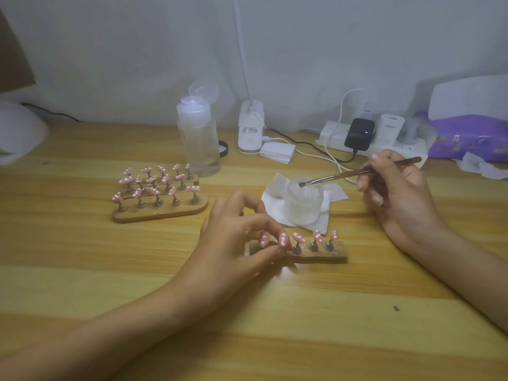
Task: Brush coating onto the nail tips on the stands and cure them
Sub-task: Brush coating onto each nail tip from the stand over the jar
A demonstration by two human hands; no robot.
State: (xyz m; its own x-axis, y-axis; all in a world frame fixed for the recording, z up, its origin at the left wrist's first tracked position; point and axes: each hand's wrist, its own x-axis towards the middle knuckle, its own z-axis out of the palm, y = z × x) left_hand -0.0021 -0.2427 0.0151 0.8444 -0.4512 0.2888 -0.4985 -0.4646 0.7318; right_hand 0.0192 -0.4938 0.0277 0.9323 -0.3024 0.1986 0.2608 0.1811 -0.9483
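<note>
A small wooden stand strip (327,255) lies in the middle of the table with several pink, white-dotted nail tips (298,237) on metal pegs. My left hand (236,237) grips the strip's left end, fingers curled over it. My right hand (395,188) pinches a thin metal-handled brush (346,174), whose tip dips into an open frosted jar (303,200) on a white wipe. A larger wooden stand (162,213) at left carries three rows of the same pink tips.
A clear pump bottle (199,138) with its cap flipped open stands behind the larger stand. Further back are a white lamp base (250,130), a pad stack (277,152), a power strip (384,144) with chargers and cables, and a purple tissue pack (467,141).
</note>
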